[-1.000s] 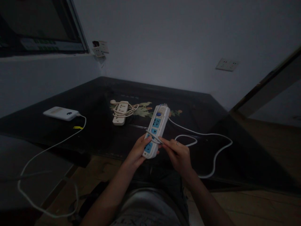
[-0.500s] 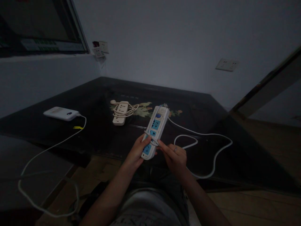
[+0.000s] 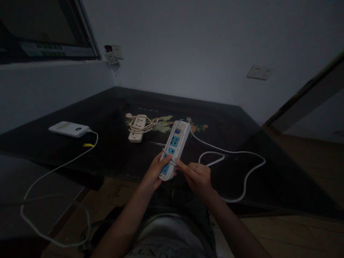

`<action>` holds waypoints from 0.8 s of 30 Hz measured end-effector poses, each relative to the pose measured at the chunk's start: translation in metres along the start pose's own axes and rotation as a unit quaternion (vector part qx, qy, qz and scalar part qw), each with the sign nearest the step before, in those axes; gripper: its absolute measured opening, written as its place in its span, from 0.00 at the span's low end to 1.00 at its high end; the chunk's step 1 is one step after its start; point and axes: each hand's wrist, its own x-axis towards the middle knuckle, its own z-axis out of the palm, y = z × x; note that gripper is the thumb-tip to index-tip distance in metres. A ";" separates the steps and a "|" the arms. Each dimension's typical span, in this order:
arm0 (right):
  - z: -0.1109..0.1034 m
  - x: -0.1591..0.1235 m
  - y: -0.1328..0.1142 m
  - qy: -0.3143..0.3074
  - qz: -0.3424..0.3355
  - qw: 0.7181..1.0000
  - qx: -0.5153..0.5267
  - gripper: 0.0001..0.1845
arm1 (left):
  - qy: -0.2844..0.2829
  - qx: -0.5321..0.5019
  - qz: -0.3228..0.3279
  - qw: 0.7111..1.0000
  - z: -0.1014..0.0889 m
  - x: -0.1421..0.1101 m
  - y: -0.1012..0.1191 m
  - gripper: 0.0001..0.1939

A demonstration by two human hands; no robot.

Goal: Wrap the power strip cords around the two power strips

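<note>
A white power strip (image 3: 184, 138) with blue socket faces is tilted up in front of me above the table's near edge. My left hand (image 3: 156, 168) is closed round its lower left side, thumb over the front. Across the lower sockets passes a loop of the strip's white cord (image 3: 236, 153). My right hand (image 3: 197, 175), with a ring on one finger, pinches that cord at the strip's right edge. From there the cord trails in a wide curve over the table to the right; the plug (image 3: 189, 119) shows beyond the strip's top end.
A second, smaller power strip (image 3: 137, 137) lies behind, its cord coiled on it. At left, a white power bank (image 3: 67, 129) has a cable (image 3: 57, 166) hanging off the dark table (image 3: 223, 120). Wall sockets (image 3: 259, 72) are on the far wall.
Both hands and the power strip have shifted slightly left and up in view. The cord loop stays across the strip, and the grips look the same.
</note>
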 end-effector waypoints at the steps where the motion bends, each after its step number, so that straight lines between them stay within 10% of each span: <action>1: 0.000 0.000 0.000 0.000 0.001 1.000 0.003 0.15 | -0.005 0.001 0.003 1.000 0.000 0.000 0.000 0.30; 9: -0.011 0.004 0.000 -0.025 0.106 0.985 0.133 0.15 | -0.032 0.003 0.055 0.998 0.000 -0.001 -0.005 0.27; 13: -0.027 0.008 0.011 -0.134 0.147 0.970 0.137 0.15 | -0.029 0.014 0.069 0.997 -0.001 -0.003 0.000 0.29; 18: -0.053 0.016 0.034 -0.322 0.165 0.906 0.221 0.18 | -0.037 0.005 0.073 0.997 -0.002 -0.007 0.009 0.33; 24: -0.074 0.018 0.072 -0.359 0.248 0.843 0.315 0.20 | -0.045 -0.012 0.089 0.995 -0.007 -0.011 0.019 0.32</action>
